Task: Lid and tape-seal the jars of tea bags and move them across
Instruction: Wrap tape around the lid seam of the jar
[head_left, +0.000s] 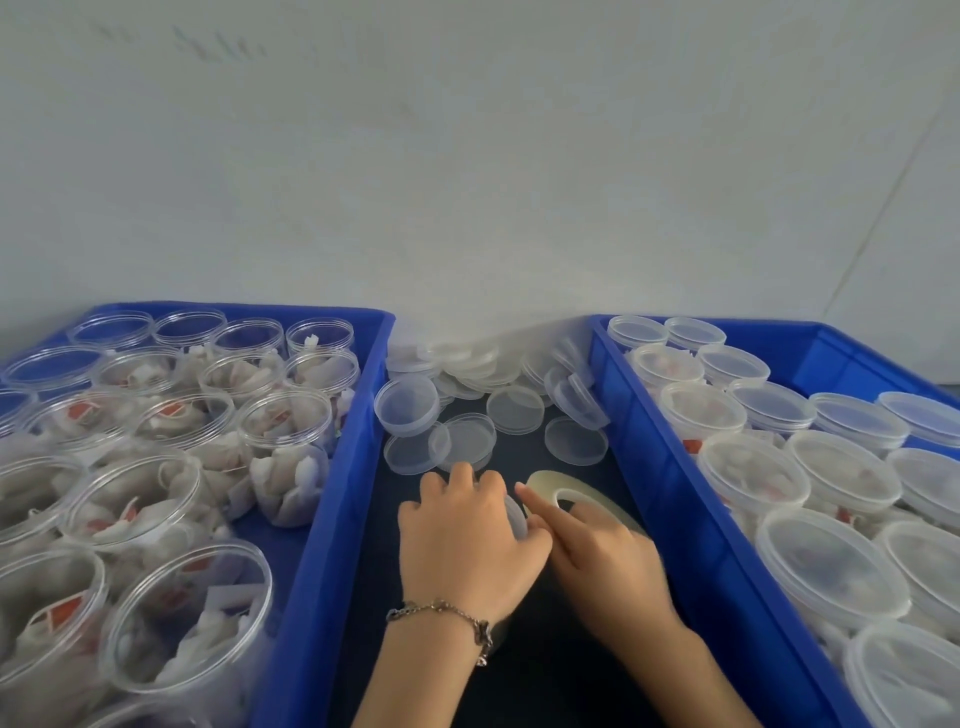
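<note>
On the dark table between two blue crates, my left hand (467, 540) grips a lidded jar (518, 512) from above; only a sliver of its lid rim shows past my fingers. My right hand (608, 561) holds a roll of clear tape (582, 493) right beside the jar, with the index finger stretched out toward the jar's rim. The left crate (332, 467) holds several open jars of tea bags (283, 431). The right crate (670, 467) holds several lidded jars (753, 478).
Several loose clear lids (462, 436) lie scattered and stacked on the table beyond my hands, up to the white wall. The crates' walls close in the narrow strip on both sides. A bracelet sits on my left wrist.
</note>
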